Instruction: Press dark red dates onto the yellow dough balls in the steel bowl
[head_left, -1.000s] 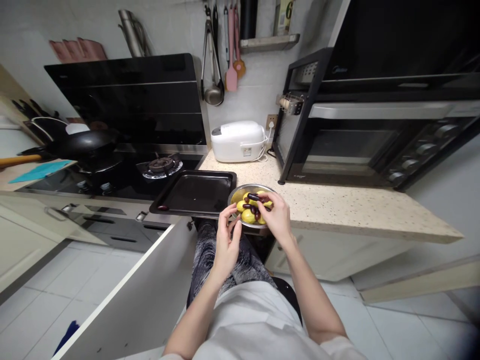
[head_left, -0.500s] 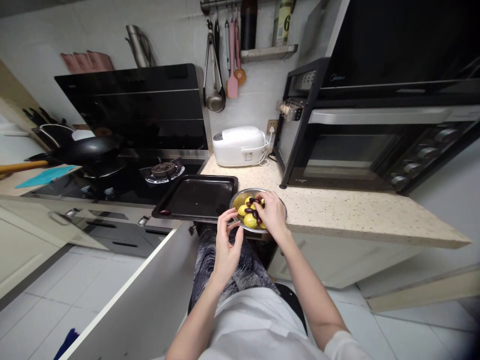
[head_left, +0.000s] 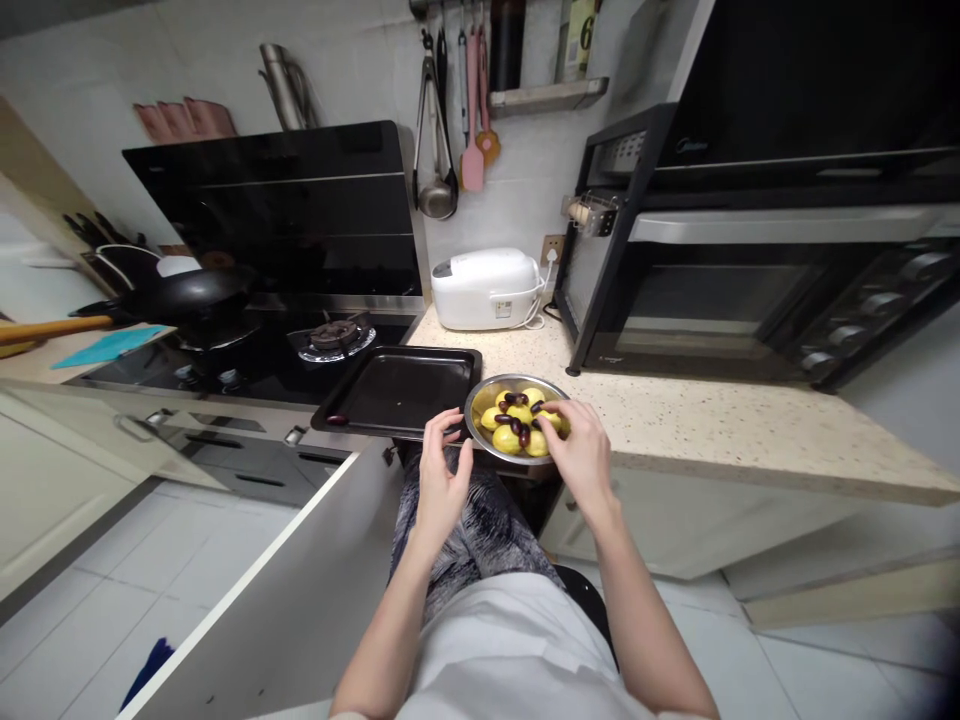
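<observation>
A metal bowl [head_left: 480, 388] stands at the counter's front edge, holding several rounded yellow fruits [head_left: 505, 439] with several dark, elongated grapes [head_left: 516, 424] on top. At the bowl's right side, my right hand [head_left: 581, 445] has its thumb and forefinger closed on a dark grape [head_left: 537, 407] above the yellow fruits. My left hand [head_left: 442, 475] is by the bowl's left side, thumb and fingers apart, with nothing in it. Left of the bowl lies a black baking tray [head_left: 409, 385]. A single dark red grape [head_left: 337, 420] rests in its near left corner.
Behind the bowl is a white rice cooker [head_left: 487, 290]. A black oven [head_left: 720, 310] stands to the right. Leftward are a gas burner [head_left: 334, 335] and a black wok [head_left: 191, 292]. An open cabinet door [head_left: 277, 590] juts out at left below the counter.
My right hand has moved from over the bowl's middle to its right side, uncovering more of the fruit. My left hand has drawn slightly left, and its fingers stay apart.
</observation>
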